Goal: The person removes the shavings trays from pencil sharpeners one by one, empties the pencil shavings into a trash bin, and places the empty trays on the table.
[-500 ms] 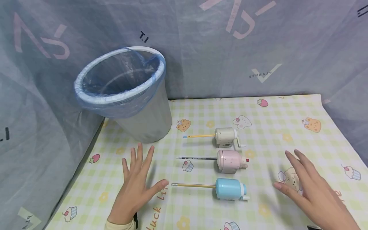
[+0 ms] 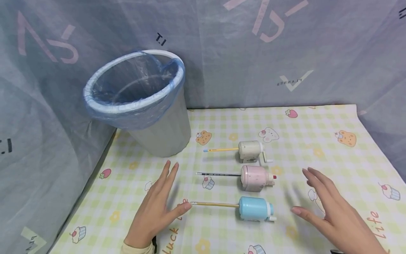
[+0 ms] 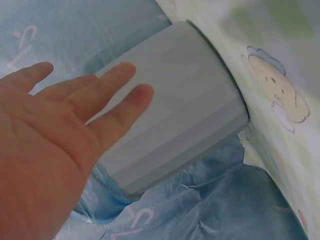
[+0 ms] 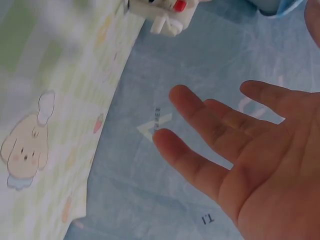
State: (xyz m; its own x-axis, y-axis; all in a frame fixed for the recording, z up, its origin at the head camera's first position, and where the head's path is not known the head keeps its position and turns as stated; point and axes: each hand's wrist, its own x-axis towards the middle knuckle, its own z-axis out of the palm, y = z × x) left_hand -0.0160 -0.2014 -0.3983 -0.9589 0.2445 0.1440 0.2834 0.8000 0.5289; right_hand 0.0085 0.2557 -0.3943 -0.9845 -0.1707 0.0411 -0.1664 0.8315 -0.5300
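Three crank pencil sharpeners stand in a column on the table, each with a pencil sticking out to the left. Nearest is the blue sharpener [image 2: 253,208] with a natural-wood pencil [image 2: 215,204]. Behind it come the pink sharpener [image 2: 253,178] with a black pencil [image 2: 219,174] and the cream sharpener [image 2: 248,151] with a yellow pencil [image 2: 221,150]. My left hand [image 2: 153,210] hovers with fingers extended, its thumb tip by the eraser end of the natural-wood pencil; contact cannot be made out. To the right of the sharpeners, my right hand [image 2: 337,211] hovers with fingers spread, holding nothing.
A grey bin [image 2: 161,135] lined with a blue plastic bag [image 2: 136,118] stands at the back left. The table has a checked cartoon cloth [image 2: 320,123]. Grey-blue fabric [image 2: 228,70] hangs behind and to the left.
Both hands have moved inward toward the sharpeners, the left to the right and the right to the left. The sharpeners and pencils have stayed in place.
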